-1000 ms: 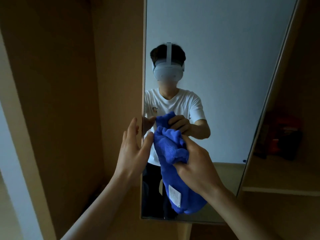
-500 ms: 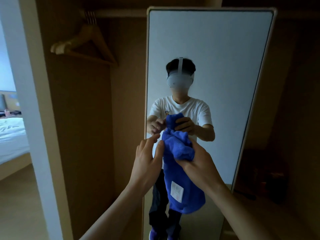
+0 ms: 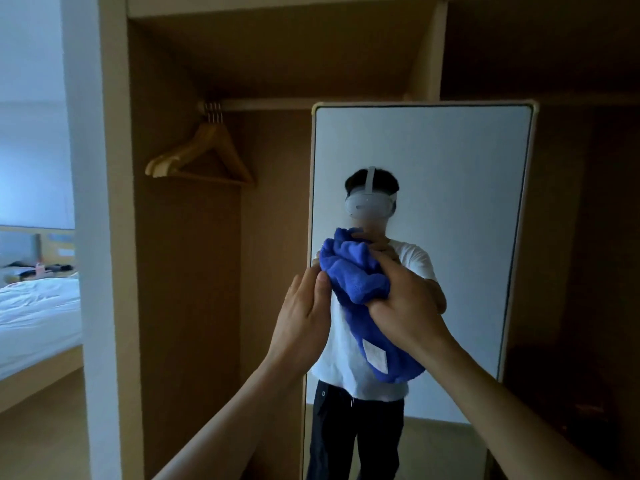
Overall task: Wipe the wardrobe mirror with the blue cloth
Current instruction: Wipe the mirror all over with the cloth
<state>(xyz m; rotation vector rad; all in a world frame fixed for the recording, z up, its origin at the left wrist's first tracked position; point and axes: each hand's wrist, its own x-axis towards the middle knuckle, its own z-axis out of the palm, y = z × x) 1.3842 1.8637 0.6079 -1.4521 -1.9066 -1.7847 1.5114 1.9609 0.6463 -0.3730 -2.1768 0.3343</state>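
The tall wardrobe mirror [image 3: 460, 174] stands upright in a pale frame inside the wooden wardrobe. It reflects a person in a white shirt holding the cloth. A bunched blue cloth [image 3: 356, 282] with a white label hangs in front of the mirror's middle. My right hand [image 3: 405, 306] grips its upper part. My left hand [image 3: 304, 313] is beside the cloth at the mirror's left edge, fingers together and extended, thumb touching the cloth. Whether the cloth touches the glass I cannot tell.
Wooden hangers [image 3: 201, 157] hang from a rail [image 3: 263, 105] in the wardrobe's left compartment. A wardrobe side panel [image 3: 114, 237] rises at left, with a bed [image 3: 34, 317] in the room beyond. Dark shelving lies to the right of the mirror.
The view has tilted upward, showing the mirror's top and the wardrobe ceiling. Both hands rose with the cloth toward the mirror's middle, and my left hand closed in against the cloth.
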